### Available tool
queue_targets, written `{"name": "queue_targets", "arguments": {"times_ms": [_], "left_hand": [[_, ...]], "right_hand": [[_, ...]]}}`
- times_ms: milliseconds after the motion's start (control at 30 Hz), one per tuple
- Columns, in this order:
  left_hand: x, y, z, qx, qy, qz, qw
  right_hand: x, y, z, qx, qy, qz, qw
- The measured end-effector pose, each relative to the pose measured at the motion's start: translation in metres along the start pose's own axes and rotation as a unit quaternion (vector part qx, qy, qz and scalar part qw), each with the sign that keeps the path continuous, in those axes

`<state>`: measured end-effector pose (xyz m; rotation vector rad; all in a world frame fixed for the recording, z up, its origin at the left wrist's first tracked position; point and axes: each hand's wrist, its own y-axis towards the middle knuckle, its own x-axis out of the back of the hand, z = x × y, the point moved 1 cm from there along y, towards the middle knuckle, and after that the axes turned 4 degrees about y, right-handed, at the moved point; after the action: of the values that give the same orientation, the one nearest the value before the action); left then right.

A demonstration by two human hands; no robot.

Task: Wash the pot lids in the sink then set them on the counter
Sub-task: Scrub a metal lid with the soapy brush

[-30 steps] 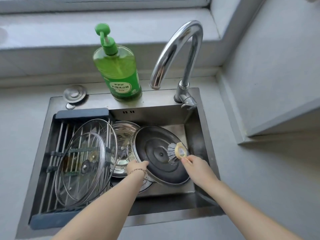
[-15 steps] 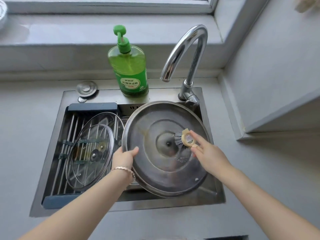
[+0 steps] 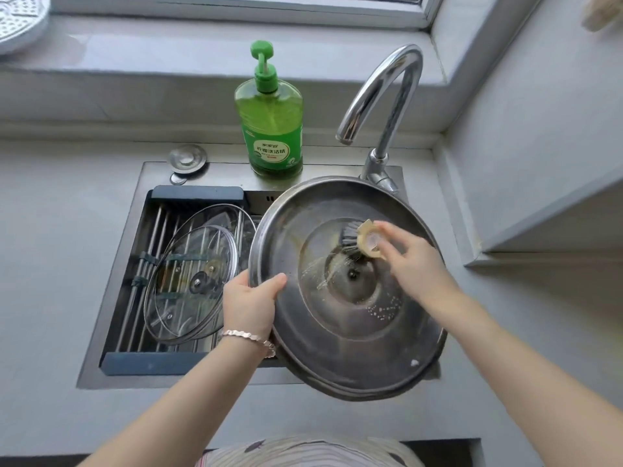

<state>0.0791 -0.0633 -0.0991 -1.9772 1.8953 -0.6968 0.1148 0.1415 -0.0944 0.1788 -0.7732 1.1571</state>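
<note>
A large steel pot lid (image 3: pixel 347 332) is held tilted above the right half of the sink (image 3: pixel 111 379), its inner side facing me. My left hand (image 3: pixel 251 305) grips its left rim, thumb on the inner face. My right hand (image 3: pixel 414 261) holds a small dish brush (image 3: pixel 362 239) with a pale round handle, and the dark bristles press on the lid near its centre. Soap specks show on the metal. A glass lid (image 3: pixel 192 274) with a dark knob lies on the drain rack (image 3: pixel 148 362) in the sink's left half.
A green pump bottle of dish soap (image 3: pixel 271 123) stands behind the sink, beside the chrome tap (image 3: pixel 384 102). A round drain plug (image 3: pixel 187 158) lies on the sink's back rim. Grey counter (image 3: pixel 522 332) surrounds the sink. A perforated metal tray (image 3: pixel 20 25) rests on the windowsill.
The steel lid has been lifted out of the sink and tilted toward me, hiding the basin's right half. The brush has moved up over the lid's centre.
</note>
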Motion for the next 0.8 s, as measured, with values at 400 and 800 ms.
{"name": "queue_targets", "arguments": {"times_ms": [400, 800], "left_hand": [[0.013, -0.007, -0.007, 0.015, -0.038, -0.013, 0.999], [0.020, -0.017, 0.000, -0.041, -0.027, 0.073, 0.996]], "right_hand": [[-0.008, -0.055, 0.029, 0.004, -0.179, 0.126, 0.976], [-0.030, -0.069, 0.035, 0.178, -0.115, 0.140, 0.967]]}}
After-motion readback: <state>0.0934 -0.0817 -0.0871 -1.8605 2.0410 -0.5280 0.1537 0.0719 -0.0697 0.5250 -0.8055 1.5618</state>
